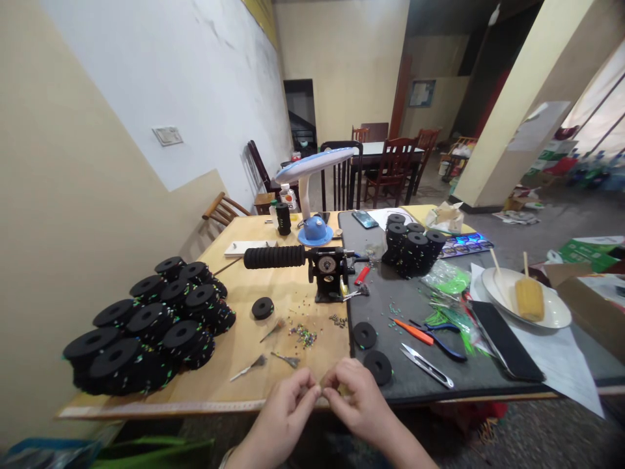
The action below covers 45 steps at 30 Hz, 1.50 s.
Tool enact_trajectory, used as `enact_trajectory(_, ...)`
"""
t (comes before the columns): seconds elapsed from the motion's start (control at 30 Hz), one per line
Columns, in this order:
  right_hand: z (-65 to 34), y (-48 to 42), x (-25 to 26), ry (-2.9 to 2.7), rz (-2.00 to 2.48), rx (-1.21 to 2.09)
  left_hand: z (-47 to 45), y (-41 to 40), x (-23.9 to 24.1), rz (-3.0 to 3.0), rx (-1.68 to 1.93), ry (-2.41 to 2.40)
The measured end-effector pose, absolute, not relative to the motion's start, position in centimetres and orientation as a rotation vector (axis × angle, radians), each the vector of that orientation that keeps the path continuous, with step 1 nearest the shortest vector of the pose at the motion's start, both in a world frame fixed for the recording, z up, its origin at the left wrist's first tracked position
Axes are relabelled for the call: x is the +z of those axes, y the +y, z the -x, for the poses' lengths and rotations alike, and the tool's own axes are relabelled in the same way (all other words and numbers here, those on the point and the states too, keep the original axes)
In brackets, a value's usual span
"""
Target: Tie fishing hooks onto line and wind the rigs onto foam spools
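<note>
My left hand (293,405) and my right hand (352,396) meet at the table's front edge, thumbs and fingertips pinched together. Whatever sits between the fingertips is too small to name. Just beyond them lie multicoloured beads (303,335) and bundles of thin strands with pale stems, one bundle (286,359) nearest my left hand. Beside my right hand are two black foam rings, the nearer ring (377,369) almost touching it. Further back stands a black winding machine (328,270) with a row of black foam discs (274,256) on its shaft.
Stacks of black foam spools (146,319) fill the left side. A blue lamp (315,231) stands behind the machine. To the right lie snips (427,366), blue pliers (446,335), an orange-handled tool (414,331), a black phone (508,342) and a plate (556,314) with corn.
</note>
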State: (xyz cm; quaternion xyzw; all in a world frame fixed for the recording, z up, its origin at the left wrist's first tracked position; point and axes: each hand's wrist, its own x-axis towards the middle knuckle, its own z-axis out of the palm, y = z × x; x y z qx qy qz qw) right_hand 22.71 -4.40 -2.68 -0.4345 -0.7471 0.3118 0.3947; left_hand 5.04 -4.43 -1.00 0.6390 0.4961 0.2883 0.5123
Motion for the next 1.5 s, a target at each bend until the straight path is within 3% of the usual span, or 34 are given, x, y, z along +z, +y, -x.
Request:
enact_trajectory(0.9, -22.9, -4.9, -5.2, -1.728, 1.172, 1.003, -4.9, -3.9, -0.7, -1.252, 0.726, 1.153)
enact_trajectory(1.5, -24.4, -5.3, -6.7, -1.816, 1.149, 0.626, -2.2, -4.3, -4.2, -1.386, 0.721, 1.357)
